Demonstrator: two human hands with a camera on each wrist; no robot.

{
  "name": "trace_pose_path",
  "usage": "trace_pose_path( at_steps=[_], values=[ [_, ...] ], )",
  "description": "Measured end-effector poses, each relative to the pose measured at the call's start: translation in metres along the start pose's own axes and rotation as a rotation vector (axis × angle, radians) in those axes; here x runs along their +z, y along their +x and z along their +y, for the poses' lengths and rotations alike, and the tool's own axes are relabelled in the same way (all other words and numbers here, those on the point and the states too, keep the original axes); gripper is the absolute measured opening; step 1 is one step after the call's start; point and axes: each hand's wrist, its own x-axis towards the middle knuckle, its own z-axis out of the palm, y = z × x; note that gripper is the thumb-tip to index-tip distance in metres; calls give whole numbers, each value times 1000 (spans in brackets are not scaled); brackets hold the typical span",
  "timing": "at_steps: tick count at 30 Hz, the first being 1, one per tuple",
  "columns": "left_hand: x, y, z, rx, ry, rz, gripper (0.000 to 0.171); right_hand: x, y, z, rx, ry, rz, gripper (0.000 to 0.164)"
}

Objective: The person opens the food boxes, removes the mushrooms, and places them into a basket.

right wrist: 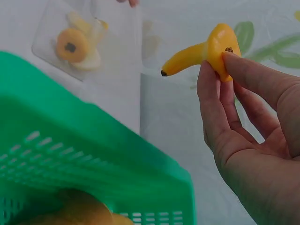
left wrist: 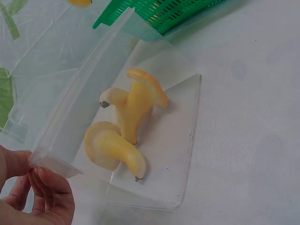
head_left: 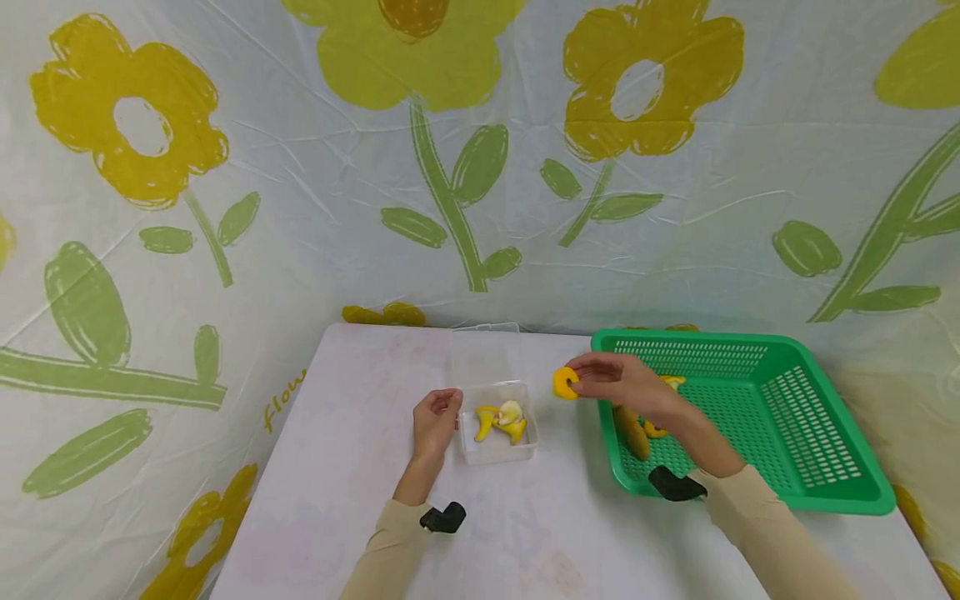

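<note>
My right hand (head_left: 626, 385) pinches a yellow mushroom (head_left: 564, 383) by its cap, in the air between the clear box and the basket. In the right wrist view the mushroom (right wrist: 220, 49) has its dark-tipped stem pointing left. My left hand (head_left: 437, 421) pinches the left rim of a clear plastic box (head_left: 495, 455) with thumb and fingers. Inside the box lie several yellow mushrooms (left wrist: 115, 147), seen close in the left wrist view. The box's hinged lid (head_left: 486, 354) stands open at the back.
To the right is a green slatted basket (head_left: 840, 500). A brown elongated item (head_left: 632, 433) and more yellow pieces (head_left: 655, 428) lie at its left side. A flower-printed cloth (head_left: 525, 250) hangs behind the white table (head_left: 495, 533).
</note>
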Motion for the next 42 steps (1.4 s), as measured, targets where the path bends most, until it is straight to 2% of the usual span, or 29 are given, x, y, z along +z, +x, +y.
trace_pose_path(
  at_steps=[10,17,24,37,42],
  values=[
    [-2,3,4,17,-25,-22,28,-40,-21,6,-28,24,97,46],
    [-3,6,4,18,-13,-17,26,-67,-35,9,12,-81,153,50],
    [-3,9,3,-5,5,-16,23,-91,-43,21,67,-148,171,53],
    [-2,15,3,11,4,-32,23,-112,-44,68,112,-357,143,45],
    [-1,18,3,12,0,-34,21,-115,-41,81,146,-386,126,40]
  ],
)
